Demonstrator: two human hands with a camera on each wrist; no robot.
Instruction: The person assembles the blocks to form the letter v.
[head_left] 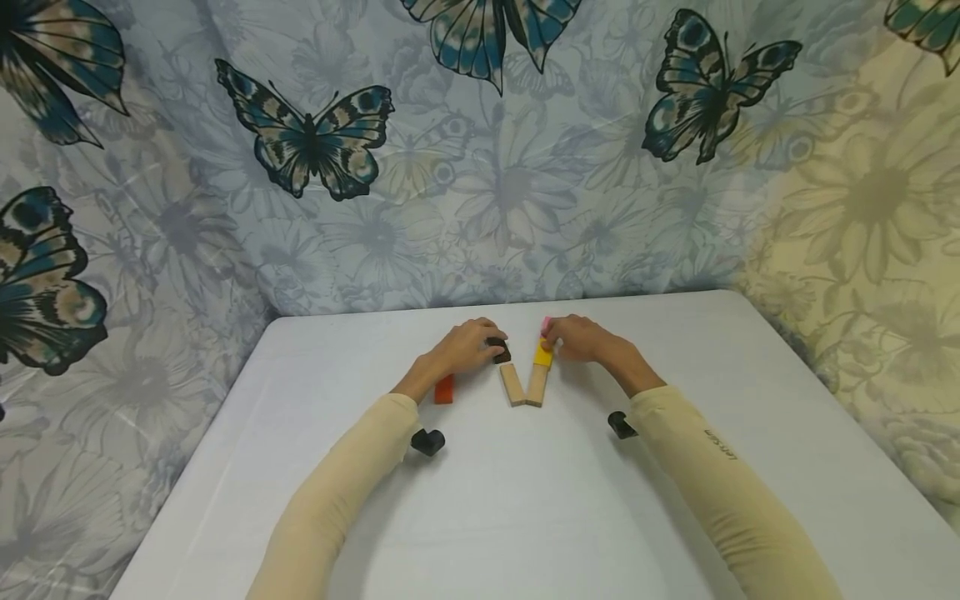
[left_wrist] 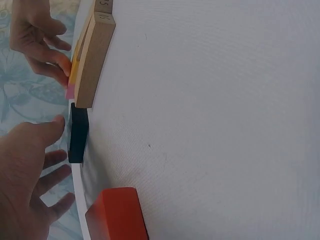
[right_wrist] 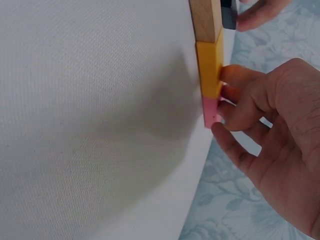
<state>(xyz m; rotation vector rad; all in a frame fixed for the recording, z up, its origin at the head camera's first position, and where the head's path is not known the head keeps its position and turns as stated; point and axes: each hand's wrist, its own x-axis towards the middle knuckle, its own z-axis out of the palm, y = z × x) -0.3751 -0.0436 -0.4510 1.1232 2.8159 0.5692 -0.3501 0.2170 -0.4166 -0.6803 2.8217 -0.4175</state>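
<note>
1. Head view: two wooden blocks [head_left: 513, 384] form a V on the worktop [head_left: 525, 508]; a black block [head_left: 501, 355] extends its left arm, a yellow block [head_left: 543, 355] its right.
2. Left wrist view alone reveals the left hand [left_wrist: 27, 170] spread wide beside the black block, and printing on the wood.
3. Right wrist view clearly shows the right hand [right_wrist: 270, 125] narrowed, holding the pink block [right_wrist: 210, 111] against the yellow.

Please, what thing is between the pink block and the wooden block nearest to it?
The yellow block lies between the pink block and that wooden block; the right wrist view shows it.
</note>
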